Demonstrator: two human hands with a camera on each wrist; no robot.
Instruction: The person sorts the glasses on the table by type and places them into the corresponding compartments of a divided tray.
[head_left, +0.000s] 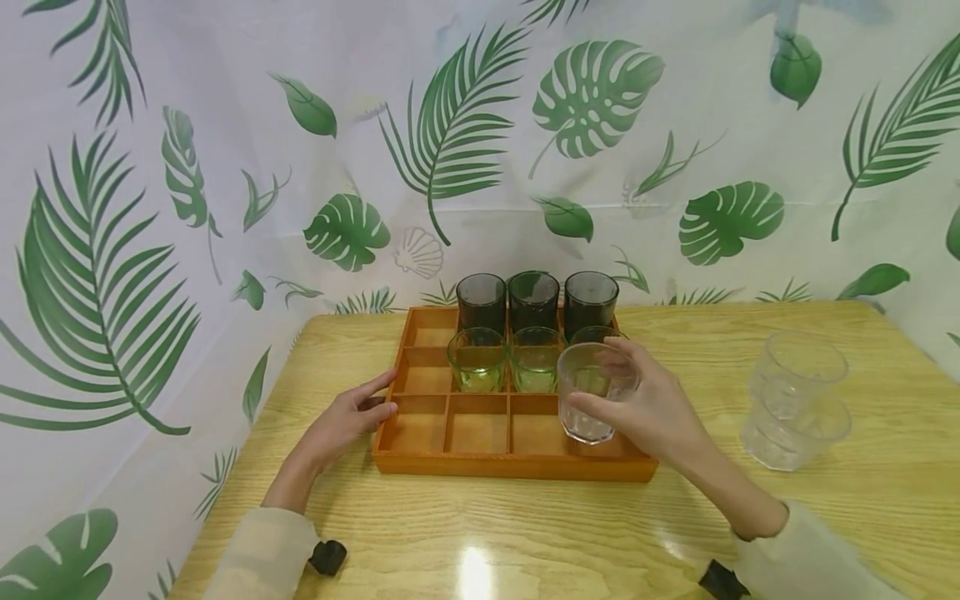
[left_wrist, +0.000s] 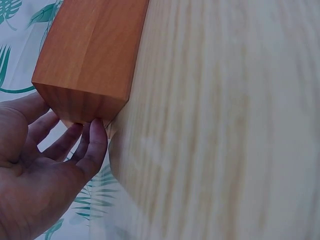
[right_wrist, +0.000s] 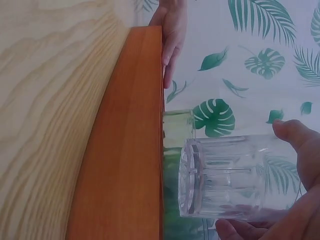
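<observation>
Right hand [head_left: 658, 407] has its fingers wrapped round a clear faceted glass tumbler [head_left: 583, 379], just above the orange-brown wooden tray [head_left: 517, 466]; left hand [head_left: 336, 429] touches its side, fingers loose. Beyond the right fingers, three smoky-grey glasses [head_left: 533, 302] and three green glasses [head_left: 534, 367] look done; rightward, two clear glasses [head_left: 787, 437] probably aren't.

Orange-brown tray [head_left: 513, 467], green-leafed white backdrop [head_left: 487, 208]

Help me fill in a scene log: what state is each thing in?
Tray: partly filled, flat on the table.
Dark glasses: upright, back row.
Green glasses: middle row; the third mostly hidden.
Clear glass: held above the front row, seemingly empty.
Other clear glasses: upright, on the table.
Left hand: touching the tray.
Right hand: gripping the clear glass.
</observation>
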